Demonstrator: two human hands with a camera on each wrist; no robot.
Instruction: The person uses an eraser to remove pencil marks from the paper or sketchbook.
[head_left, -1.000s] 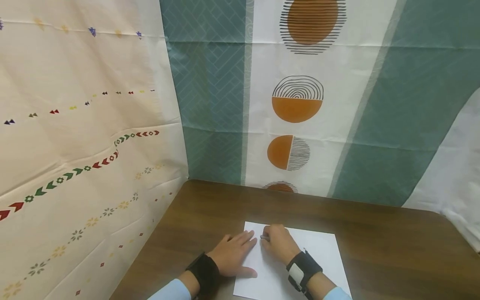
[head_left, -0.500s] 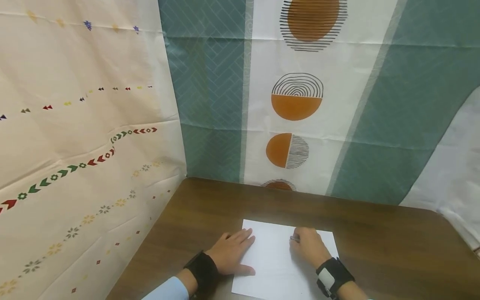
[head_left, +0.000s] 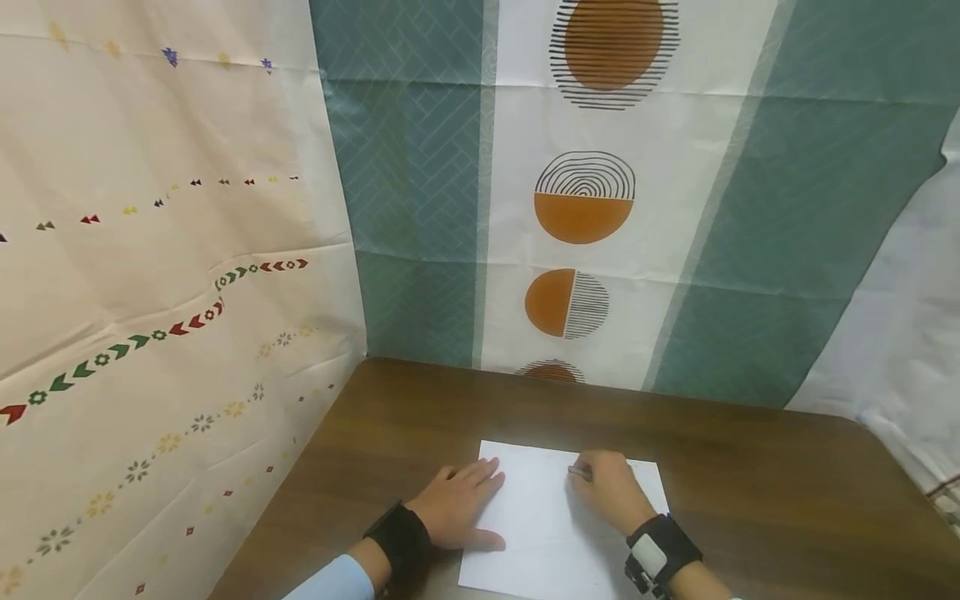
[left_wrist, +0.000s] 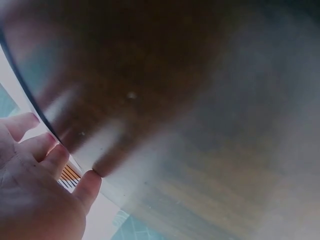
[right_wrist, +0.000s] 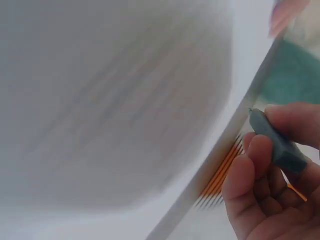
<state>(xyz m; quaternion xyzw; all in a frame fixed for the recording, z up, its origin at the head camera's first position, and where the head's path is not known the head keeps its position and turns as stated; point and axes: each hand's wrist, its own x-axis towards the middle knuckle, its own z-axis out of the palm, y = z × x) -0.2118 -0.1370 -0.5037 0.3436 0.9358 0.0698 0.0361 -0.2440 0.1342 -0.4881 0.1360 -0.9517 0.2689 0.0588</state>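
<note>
A white sheet of paper [head_left: 536, 542] lies on the brown table. My left hand [head_left: 456, 507] rests on the sheet's left edge, fingers extended and thumb spread apart. Toward the upper right of the sheet, my right hand [head_left: 611, 490] pinches a short grey stick [head_left: 580, 472]. Seen from the right wrist, this dark grey-green stick [right_wrist: 277, 142] has a tapered tip and a blunt, squared end, held between thumb and curled fingers; its exact kind cannot be told. In the left wrist view, the left fingertips [left_wrist: 89, 186] meet the pale surface.
Around the sheet spreads the brown tabletop [head_left: 420, 417]. A cream patterned cloth [head_left: 150, 292] hangs along the left side. Behind the table hangs a green and white curtain [head_left: 420, 208] with orange circles; white fabric [head_left: 900, 333] hangs at the right. Both wrists wear black bands [head_left: 663, 550].
My right hand has moved right across the paper with the grey stick, mostly during the first half second. The left hand stays on the sheet's left edge. The head view has shifted slightly.
</note>
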